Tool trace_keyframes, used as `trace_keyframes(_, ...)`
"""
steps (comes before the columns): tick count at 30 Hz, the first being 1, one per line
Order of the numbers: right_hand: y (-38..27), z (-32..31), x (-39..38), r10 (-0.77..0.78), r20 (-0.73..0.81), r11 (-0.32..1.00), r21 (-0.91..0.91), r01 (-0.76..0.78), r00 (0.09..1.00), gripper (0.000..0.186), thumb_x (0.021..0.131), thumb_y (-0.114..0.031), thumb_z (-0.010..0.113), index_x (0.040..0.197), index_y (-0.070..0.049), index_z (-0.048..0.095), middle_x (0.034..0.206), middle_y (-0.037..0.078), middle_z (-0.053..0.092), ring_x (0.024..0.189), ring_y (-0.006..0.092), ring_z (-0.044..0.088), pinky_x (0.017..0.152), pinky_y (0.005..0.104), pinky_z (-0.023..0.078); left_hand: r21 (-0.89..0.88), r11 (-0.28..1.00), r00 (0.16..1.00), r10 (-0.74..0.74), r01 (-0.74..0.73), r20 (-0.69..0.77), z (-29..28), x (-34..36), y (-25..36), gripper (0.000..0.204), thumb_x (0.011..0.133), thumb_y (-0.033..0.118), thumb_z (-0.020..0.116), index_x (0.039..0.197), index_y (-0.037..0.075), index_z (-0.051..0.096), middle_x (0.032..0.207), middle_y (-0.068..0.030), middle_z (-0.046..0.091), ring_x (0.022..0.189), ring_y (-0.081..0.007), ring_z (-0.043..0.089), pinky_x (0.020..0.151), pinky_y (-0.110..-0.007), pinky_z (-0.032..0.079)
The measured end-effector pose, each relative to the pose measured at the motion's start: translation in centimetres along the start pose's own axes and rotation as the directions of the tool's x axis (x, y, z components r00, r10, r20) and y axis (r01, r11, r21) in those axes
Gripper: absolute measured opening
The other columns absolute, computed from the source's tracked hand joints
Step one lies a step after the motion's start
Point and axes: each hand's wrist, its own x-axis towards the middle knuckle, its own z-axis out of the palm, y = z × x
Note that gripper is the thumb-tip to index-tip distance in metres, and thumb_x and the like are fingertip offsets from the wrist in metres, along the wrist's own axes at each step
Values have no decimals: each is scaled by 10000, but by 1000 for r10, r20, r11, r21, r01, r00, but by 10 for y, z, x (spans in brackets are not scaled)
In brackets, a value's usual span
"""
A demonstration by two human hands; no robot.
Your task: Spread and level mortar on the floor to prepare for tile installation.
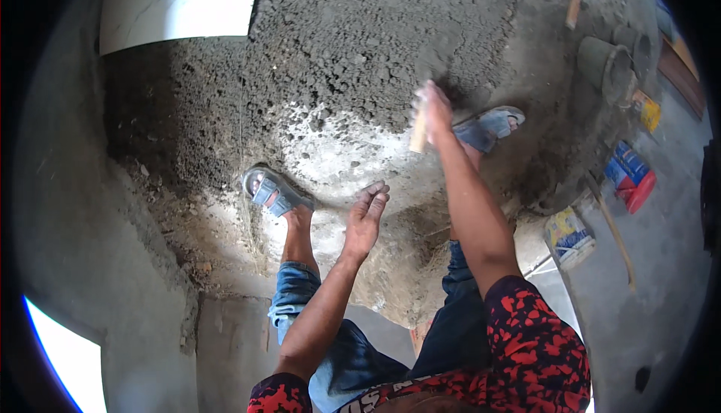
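My right hand point(433, 113) is closed around the pale wooden handle point(418, 135) of a trowel, at the edge of a spread of damp grey mortar point(360, 37). The trowel's blade is smeared by motion and hard to make out against the mortar. Lower and nearer to me, my left hand point(366, 221) hovers over the pale dusty floor, its fingers drawn together with the thumb against them. Nothing shows in it. At the far left a large white tile point(180, 0) with grey veins lies beside the mortar.
My sandalled feet stand near the mortar's near edge. A thin string point(242, 113) crosses it. A bare wall point(67, 210) rises at left. On the right are dark buckets point(601, 64), a paint-stained bucket point(569, 236), a blue-and-red container point(629, 173) and a wooden-handled tool point(612, 229).
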Motion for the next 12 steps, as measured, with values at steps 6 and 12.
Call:
trace_keyframes(6,11,129,-10,-59,230,991,-105,85,971,289,946,-362,439,962,-78,486,630,33,492,422,118,476,348,299,453,-67,998,1000,-18,18,-11,10,11,5,371,952,217,475,1235,-24,473,1180,-125,554,1108,-193,505,971,-308,375)
trace_keyframes(12,-6,132,2,-212,426,439,-763,475,880,589,919,-459,370,1197,53,457,1135,317,542,1046,416,560,902,454,452,-65,998,1000,-19,20,12,13,10,6,377,947,222,481,1256,6,465,1212,-115,549,1125,-180,478,997,-306,337)
